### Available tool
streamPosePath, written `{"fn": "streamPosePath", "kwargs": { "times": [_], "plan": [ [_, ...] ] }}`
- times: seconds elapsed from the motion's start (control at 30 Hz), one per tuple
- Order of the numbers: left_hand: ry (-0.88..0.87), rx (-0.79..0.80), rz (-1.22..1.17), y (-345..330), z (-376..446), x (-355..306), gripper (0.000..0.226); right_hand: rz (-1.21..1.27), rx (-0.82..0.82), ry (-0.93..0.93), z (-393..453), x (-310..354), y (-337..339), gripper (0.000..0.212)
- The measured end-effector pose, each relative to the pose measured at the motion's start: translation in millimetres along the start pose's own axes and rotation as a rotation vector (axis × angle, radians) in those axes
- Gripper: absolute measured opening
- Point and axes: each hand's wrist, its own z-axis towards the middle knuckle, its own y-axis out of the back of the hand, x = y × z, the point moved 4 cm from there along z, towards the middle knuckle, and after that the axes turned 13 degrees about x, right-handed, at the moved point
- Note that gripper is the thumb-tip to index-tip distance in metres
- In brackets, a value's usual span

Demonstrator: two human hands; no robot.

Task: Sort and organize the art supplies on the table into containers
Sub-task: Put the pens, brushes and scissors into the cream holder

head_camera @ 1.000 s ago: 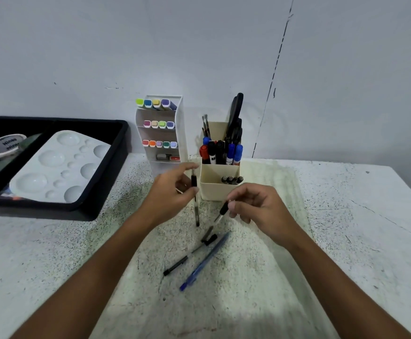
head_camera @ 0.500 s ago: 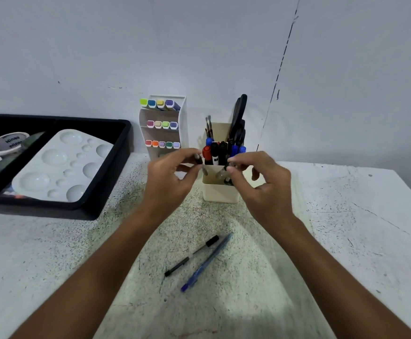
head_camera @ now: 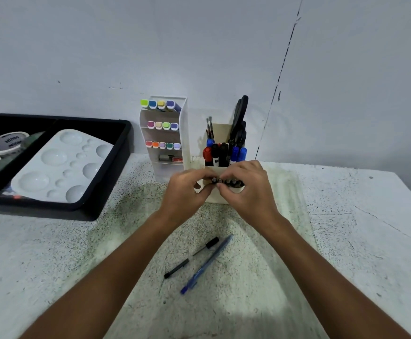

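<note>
Cream pen holder (head_camera: 217,198) sits near the wall; left hand (head_camera: 183,189) and right hand (head_camera: 244,189) each pinch a pen (head_camera: 214,180) at its front compartment, marker rack (head_camera: 165,135) just beside.

The speckled white surface (head_camera: 346,241) carries a black tray (head_camera: 111,182) far left, a white marker rack (head_camera: 186,143) and a beige pen holder (head_camera: 217,199) at the far middle, and a black pen (head_camera: 189,258) beside a blue pen (head_camera: 206,264) nearer.

Both hands (head_camera: 220,189) at cream organizer (head_camera: 220,198) — pens (head_camera: 227,182) inside
</note>
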Motion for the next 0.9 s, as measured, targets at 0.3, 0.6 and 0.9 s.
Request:
{"fn": "streamPosePath", "kwargs": {
  "times": [0.3,0.6,0.9],
  "plan": [
    [0.023,0.012,-0.041,-6.0,2.1,3.5,0.021,-0.041,0.017,-0.062,2.0,-1.1,-1.5,0.01],
    [0.042,0.011,-0.094,-11.1,0.5,7.9,0.021,-0.079,0.053,-0.101,-1.0,-1.1,-1.7,0.02],
    [0.058,-0.044,0.02,-12.9,-26.3,10.6,0.015,-0.052,-0.127,0.214,-31.0,14.8,9.7,0.016]
  ]
}}
